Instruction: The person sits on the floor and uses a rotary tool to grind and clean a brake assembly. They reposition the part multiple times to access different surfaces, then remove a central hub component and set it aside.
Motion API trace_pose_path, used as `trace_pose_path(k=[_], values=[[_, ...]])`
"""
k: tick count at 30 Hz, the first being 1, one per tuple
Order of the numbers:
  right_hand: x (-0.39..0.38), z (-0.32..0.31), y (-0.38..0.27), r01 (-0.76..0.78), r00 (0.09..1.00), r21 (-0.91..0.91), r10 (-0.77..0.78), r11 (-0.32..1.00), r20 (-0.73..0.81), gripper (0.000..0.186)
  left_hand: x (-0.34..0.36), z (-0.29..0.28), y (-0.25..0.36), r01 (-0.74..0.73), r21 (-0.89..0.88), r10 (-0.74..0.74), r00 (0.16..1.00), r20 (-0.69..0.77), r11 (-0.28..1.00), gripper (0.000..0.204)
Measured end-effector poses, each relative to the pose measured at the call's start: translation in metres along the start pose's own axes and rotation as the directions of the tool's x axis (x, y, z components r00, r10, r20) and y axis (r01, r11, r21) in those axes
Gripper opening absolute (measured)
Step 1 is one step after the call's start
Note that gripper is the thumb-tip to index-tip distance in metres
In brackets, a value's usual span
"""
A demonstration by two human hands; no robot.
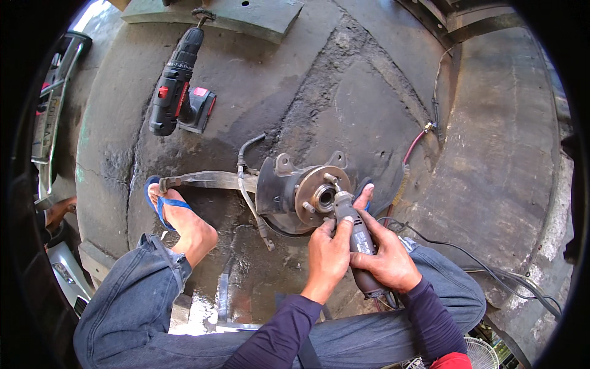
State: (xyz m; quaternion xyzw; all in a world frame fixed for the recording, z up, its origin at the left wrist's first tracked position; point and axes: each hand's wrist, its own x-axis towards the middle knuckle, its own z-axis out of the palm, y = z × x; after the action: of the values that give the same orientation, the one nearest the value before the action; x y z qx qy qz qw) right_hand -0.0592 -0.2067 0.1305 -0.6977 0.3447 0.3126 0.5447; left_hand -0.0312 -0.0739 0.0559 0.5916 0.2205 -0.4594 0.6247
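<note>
My left hand [329, 255] and my right hand [388, 255] grip a grey corded rotary tool [362, 243]. Its tip reaches into the bore of a rusty wheel hub [305, 198] with protruding studs. Behind the hub is a dark dust shield [273, 190] on a knuckle assembly, with a metal arm [215, 181] extending left to beside my sandalled left foot. A bent hose [246, 197] lies along the assembly's left. The tool's bit at the bore is too small to make out clearly.
A cordless drill [169, 104] lies upper left near a metal plate [258, 17]. Cables [467, 252] and a red hose [416, 140] run along the right. A car bumper [50, 123] and another person's limb [58, 212] are at far left. A fan [482, 355] sits lower right.
</note>
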Motion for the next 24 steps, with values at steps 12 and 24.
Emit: trace_pose_path(k=[12,24], values=[[-0.010,-0.006,-0.005,0.027,0.999,-0.032,-0.026,0.999,0.018,0.097,-0.015,0.003,0.014,-0.045,-0.020,0.044,0.998,-0.041,0.999,0.040],[-0.013,-0.009,-0.001,0.016,1.000,0.036,-0.017,0.999,0.022,0.098,-0.014,0.004,0.009,-0.022,-0.038,0.022,1.000,0.004,0.999,0.038]])
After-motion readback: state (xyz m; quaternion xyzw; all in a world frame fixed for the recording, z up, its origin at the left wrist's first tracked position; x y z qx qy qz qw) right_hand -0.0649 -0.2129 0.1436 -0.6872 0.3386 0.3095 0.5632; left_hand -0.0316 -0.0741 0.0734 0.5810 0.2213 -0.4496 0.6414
